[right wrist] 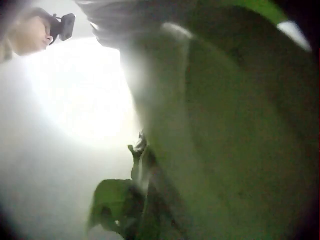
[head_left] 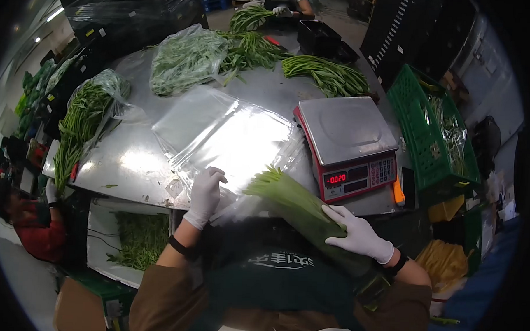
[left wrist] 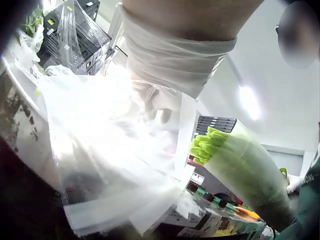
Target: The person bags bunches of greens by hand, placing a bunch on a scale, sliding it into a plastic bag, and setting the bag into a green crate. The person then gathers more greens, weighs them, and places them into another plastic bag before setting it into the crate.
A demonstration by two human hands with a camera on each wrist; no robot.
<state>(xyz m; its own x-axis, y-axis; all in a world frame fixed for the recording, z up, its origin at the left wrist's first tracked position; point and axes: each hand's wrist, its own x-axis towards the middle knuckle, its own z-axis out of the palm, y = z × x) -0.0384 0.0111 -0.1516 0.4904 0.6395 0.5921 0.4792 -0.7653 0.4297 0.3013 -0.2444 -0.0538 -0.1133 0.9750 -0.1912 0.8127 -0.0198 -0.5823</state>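
Note:
My white-gloved right hand (head_left: 359,233) grips a bunch of leafy greens (head_left: 296,198) in a clear plastic sleeve, held slanting against my apron. Its pale cut stems point up and left, toward my other hand. In the right wrist view the sleeved greens (right wrist: 225,125) fill much of the picture, and the hand is hidden. My left hand (head_left: 205,195), gloved too, is at the table's front edge with bent fingers, holding a clear plastic bag (left wrist: 120,150). Through the film its fingers (left wrist: 160,115) show blurred. Flat clear bags (head_left: 219,135) lie just beyond it.
A red scale (head_left: 348,130) reading -0.020 stands right of the bags, beside a green crate (head_left: 435,130). Bagged greens (head_left: 187,60) and a loose bunch (head_left: 326,74) lie at the back. Below the table's left front is a white bin (head_left: 102,235). Two people work around the table.

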